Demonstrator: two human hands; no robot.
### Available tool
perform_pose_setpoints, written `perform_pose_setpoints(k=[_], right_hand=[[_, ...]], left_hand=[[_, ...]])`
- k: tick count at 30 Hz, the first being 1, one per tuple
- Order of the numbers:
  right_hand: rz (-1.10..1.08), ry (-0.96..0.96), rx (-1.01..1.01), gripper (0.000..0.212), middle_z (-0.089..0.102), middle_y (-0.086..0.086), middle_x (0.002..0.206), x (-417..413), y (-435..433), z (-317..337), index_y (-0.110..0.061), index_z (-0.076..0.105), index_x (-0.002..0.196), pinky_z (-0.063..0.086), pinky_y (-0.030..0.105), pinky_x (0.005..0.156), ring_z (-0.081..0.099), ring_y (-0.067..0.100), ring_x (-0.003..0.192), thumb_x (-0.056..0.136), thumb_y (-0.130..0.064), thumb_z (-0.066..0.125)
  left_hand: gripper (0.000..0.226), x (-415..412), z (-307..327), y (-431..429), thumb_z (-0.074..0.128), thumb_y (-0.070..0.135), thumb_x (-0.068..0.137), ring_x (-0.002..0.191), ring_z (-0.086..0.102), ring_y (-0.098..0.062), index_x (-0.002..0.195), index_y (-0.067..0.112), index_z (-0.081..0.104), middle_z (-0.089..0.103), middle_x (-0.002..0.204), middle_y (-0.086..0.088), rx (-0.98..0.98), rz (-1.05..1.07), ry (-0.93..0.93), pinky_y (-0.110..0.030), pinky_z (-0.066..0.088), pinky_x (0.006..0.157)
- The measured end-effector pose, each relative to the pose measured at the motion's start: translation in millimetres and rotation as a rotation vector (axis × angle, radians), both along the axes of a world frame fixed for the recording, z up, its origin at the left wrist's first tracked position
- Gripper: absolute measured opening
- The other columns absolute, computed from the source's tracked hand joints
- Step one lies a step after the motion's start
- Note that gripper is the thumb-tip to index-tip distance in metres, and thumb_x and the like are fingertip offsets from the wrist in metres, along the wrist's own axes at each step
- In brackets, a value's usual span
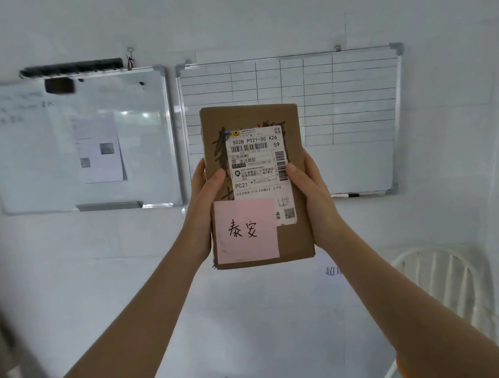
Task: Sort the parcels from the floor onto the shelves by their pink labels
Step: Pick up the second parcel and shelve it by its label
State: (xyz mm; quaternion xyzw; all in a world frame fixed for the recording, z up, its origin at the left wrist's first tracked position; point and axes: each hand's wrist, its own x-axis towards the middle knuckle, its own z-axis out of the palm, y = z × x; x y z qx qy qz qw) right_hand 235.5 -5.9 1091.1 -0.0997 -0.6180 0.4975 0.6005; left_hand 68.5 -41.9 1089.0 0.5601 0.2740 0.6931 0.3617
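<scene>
I hold a flat brown cardboard parcel [295, 239] upright at arm's length, facing me. A white shipping label [257, 162] covers its middle. A pink label [245, 230] with two handwritten black characters sits at its lower left. My left hand [205, 207] grips the parcel's left edge, thumb on the front. My right hand [313, 196] grips the right edge, thumb resting on the shipping label. No shelves or floor parcels are in view.
A white wall fills the background. On it hang a whiteboard [33, 152] with a paper sheet at left and a gridded whiteboard [355, 88] behind the parcel. A white chair [442, 284] stands at lower right. A dark edge runs down the far left.
</scene>
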Motion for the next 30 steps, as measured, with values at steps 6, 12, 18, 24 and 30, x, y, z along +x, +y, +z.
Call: perform_pose_setpoints(k=[6,12,18,24,30], right_hand=[[0.081,0.035,0.004,0.060,0.056,0.008,0.133,-32.0,1.0,-6.1,-0.025,0.031,0.143,0.055,0.034,0.085,0.061,0.024,0.113,0.087,-0.025,0.053],[0.143,0.020,0.030,0.051,0.059,0.006,0.129,-39.0,3.8,-7.4,-0.025,0.031,0.143,0.056,0.028,0.079,0.064,0.019,0.108,0.095,-0.019,0.047],[0.209,-0.034,0.081,0.054,0.058,-0.002,0.128,-45.7,4.6,-11.8,-0.029,0.026,0.145,0.054,0.022,0.076,0.065,0.008,0.103,0.096,-0.017,0.045],[0.423,-0.106,0.072,0.054,0.057,-0.002,0.132,-66.0,-15.5,-22.1,-0.034,0.026,0.145,0.055,0.028,0.083,0.064,0.012,0.107,0.096,-0.020,0.045],[0.635,-0.091,0.060,0.053,0.061,-0.010,0.124,-102.5,-64.9,-34.7,-0.031,0.028,0.145,0.054,0.024,0.082,0.064,0.008,0.106,0.096,-0.018,0.044]], left_hand=[[0.052,-24.4,4.4,-10.2,0.053,0.030,0.083,0.081,0.069,-0.017,0.131,0.013,0.042,0.065,0.108,-0.008,-0.052,0.041,-0.014,-0.026,0.056,0.062],[0.056,-23.5,-1.4,-21.2,0.047,0.030,0.091,0.109,0.062,-0.023,0.143,0.025,0.027,0.057,0.130,-0.005,0.023,0.194,0.026,-0.037,0.054,0.085],[0.051,-18.4,-10.7,-43.4,0.043,0.028,0.095,0.112,0.061,-0.021,0.143,0.034,0.027,0.056,0.133,-0.001,0.049,0.354,0.013,-0.037,0.053,0.088],[0.050,-12.5,-29.5,-94.4,0.043,0.025,0.094,0.103,0.065,-0.014,0.141,0.036,0.030,0.058,0.130,-0.001,0.029,0.593,-0.072,-0.027,0.056,0.076],[0.055,-18.4,-38.1,-167.1,0.047,0.025,0.092,0.101,0.066,-0.018,0.142,0.037,0.026,0.059,0.128,-0.004,0.012,0.840,-0.102,-0.030,0.056,0.073]])
